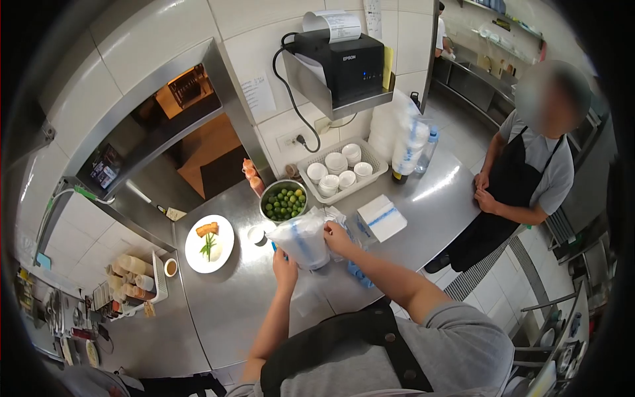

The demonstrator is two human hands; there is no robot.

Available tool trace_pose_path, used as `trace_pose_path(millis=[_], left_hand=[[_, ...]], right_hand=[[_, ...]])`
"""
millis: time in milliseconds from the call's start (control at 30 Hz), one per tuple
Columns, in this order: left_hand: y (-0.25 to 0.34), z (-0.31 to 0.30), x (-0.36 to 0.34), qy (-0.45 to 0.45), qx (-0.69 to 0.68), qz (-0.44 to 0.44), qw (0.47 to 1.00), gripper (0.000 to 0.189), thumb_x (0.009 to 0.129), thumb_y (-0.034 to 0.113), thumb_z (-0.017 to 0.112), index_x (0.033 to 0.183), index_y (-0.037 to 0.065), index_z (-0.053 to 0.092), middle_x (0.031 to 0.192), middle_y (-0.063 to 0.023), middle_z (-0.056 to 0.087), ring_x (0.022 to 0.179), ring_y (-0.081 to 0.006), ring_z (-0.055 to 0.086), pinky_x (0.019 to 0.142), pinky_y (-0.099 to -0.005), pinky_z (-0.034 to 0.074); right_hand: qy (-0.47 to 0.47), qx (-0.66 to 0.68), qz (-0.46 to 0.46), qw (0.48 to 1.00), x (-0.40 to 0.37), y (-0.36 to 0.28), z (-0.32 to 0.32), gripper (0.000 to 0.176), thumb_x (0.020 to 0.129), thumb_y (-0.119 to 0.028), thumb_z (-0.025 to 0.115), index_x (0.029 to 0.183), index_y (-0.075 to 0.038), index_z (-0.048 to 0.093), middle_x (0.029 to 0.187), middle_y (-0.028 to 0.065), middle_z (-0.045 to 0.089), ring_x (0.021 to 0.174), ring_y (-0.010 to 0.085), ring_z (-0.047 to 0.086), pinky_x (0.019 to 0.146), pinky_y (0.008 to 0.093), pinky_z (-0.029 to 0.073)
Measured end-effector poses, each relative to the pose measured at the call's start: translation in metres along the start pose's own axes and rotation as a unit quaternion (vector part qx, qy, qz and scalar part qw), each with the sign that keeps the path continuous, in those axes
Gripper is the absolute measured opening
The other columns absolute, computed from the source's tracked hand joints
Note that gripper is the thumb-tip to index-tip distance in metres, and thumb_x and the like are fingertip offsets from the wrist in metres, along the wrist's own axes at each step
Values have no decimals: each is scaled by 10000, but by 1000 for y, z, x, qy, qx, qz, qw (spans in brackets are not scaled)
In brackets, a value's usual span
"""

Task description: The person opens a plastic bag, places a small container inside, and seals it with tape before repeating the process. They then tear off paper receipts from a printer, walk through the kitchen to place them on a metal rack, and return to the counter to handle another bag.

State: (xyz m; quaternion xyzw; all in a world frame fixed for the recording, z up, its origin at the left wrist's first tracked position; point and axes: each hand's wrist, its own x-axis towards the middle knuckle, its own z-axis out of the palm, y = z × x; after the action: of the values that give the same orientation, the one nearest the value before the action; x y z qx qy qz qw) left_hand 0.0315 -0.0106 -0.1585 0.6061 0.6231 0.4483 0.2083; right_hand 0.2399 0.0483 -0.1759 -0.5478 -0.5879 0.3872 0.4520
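Both of my hands are at a clear plastic bag [301,239] with blue print, over the steel counter [245,304]. My left hand [284,268] is closed at the bag's lower left, with a small blue item showing at its fingertips. At the bag's right edge, my right hand [337,238] pinches the plastic. Just behind the bag stands a metal bowl of green limes [284,202]. Small white cups [256,233] sit left of the bag. Farther left lies a white plate [210,258] with browned food and green beans.
A basket of white cups [377,173], a white box [383,218] and a bottle [428,151] stand at the back right. A printer [344,66] hangs above. A person in a black apron [522,172] stands right. Sauce bottles [135,278] are left.
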Motion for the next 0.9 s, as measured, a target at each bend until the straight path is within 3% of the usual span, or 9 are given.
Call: trace_pose_path(millis=[167,367,467,500,533,633,700,800,900], left_hand=[[12,-13,-46,61,-84,6,995,170,999,155,592,955,-3,636,815,-86,631,791,-174,591,761,-334,479],[40,-42,-107,-137,-147,-125,972,189,996,160,638,907,-8,634,765,-45,634,663,-90,548,629,-244,450],[44,-35,-120,-172,-101,-2,980,176,966,140,685,890,-10,633,777,-49,647,671,-87,571,579,-238,446],[59,-38,-116,-172,-108,23,979,81,925,68,702,942,6,652,779,-98,643,690,-172,654,635,-294,508],[64,-39,-113,-155,-139,48,977,95,938,83,684,968,2,644,804,-107,647,683,-171,645,626,-295,503],[75,-41,-99,-114,-216,137,960,168,984,138,621,1033,-22,610,868,-129,646,663,-157,600,595,-290,482],[85,-45,-87,-99,-246,209,941,243,1021,187,563,1063,-52,570,899,-137,627,652,-134,542,570,-274,460],[107,-55,-69,-90,-162,311,932,310,1019,243,570,1076,-61,570,935,-147,620,664,-146,506,570,-284,448],[105,-54,-66,-96,-151,314,932,317,1001,233,602,1114,-62,566,986,-140,613,703,-171,532,580,-288,446]], right_hand=[[54,63,-39,996,-15,-52,-31,125,921,-129,671,922,-11,629,806,73,654,691,141,560,640,312,459],[41,68,-69,994,-50,-88,-57,132,943,-139,669,981,-23,621,784,27,604,653,100,522,602,283,424],[37,106,-115,987,-92,-99,-47,200,963,-169,662,1110,-50,596,796,10,561,675,100,502,626,271,421],[40,129,-158,978,-108,-99,-39,231,964,-179,663,1148,-65,582,777,4,527,657,94,473,608,268,403],[43,152,-201,967,-120,-105,-35,266,965,-190,664,1187,-80,568,758,-3,494,639,87,444,591,264,384],[-198,131,-91,967,-150,-127,-43,373,965,-192,672,1287,-98,508,793,-7,479,654,85,437,609,259,389],[-217,162,-105,957,-155,-114,-35,377,951,-184,695,1274,-90,526,807,-8,499,642,80,446,596,260,392],[-213,156,-107,958,-154,-117,-35,382,909,-199,754,1227,-90,572,827,-3,556,641,83,479,589,252,404],[-222,114,-77,965,-146,-132,-49,291,887,-205,785,1108,-86,638,798,-16,591,611,73,487,564,239,397]])
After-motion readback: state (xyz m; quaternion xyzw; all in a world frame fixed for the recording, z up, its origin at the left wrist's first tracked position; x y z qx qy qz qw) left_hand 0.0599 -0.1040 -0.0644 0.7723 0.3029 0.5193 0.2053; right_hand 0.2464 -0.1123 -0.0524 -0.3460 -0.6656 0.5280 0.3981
